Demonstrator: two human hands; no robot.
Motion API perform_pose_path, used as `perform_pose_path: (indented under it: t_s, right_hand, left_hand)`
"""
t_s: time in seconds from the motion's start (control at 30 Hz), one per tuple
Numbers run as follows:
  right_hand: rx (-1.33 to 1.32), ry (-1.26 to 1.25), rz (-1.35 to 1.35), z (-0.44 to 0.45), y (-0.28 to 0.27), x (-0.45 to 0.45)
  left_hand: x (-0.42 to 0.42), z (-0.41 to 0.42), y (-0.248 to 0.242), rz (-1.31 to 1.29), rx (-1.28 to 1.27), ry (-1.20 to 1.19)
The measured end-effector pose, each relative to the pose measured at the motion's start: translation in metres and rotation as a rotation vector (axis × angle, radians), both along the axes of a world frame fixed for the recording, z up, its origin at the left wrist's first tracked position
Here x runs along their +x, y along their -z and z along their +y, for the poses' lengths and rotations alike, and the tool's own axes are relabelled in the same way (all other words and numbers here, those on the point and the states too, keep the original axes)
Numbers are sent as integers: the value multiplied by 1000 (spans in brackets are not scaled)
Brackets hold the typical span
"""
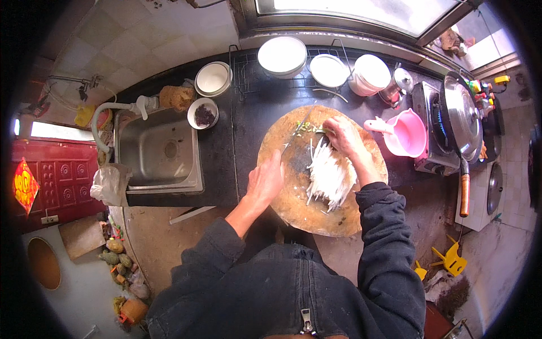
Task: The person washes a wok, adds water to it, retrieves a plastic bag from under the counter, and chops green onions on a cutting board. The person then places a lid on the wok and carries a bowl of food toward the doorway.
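My left hand (266,180) grips a kitchen knife (299,128) by its handle, over the left side of a round wooden chopping board (275,127). The blade is seen nearly edge-on and points away from me. Chopped green pieces (305,126), perhaps scallion, lie just right of the blade. On the far part of the board my right hand (344,136) holds a green stalk (324,131), mostly covered by the fingers. A heap of thin white shreds (330,176) lies on the board below and beside my right hand.
A pink ladle (406,133) stands right of the board, before a lit gas stove (438,127) bearing a lidded pan (461,114). White bowls (282,57) line the back. Left are a bowl of dark food (203,114) and a steel sink (159,148).
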State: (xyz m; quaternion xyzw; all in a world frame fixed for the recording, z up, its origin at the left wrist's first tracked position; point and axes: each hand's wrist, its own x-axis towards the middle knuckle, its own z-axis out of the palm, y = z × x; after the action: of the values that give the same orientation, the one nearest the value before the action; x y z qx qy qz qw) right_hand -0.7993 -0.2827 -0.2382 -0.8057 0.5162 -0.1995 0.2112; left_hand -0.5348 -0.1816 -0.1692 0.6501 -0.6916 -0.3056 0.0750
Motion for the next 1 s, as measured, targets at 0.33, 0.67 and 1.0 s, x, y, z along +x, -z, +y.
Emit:
perform_pose_path:
  t_s: [0.33,0.67,1.0]
  right_hand:
    - [-39,63,-5,6,-5,-3]
    - [-60,106,19,4,2,-2]
    - [-87,121,26,5,4,-2]
  left_hand:
    - [-6,0,4,16,-23,27]
    - [-13,8,0,53,-24,29]
    - [0,8,-10,31,14,-24]
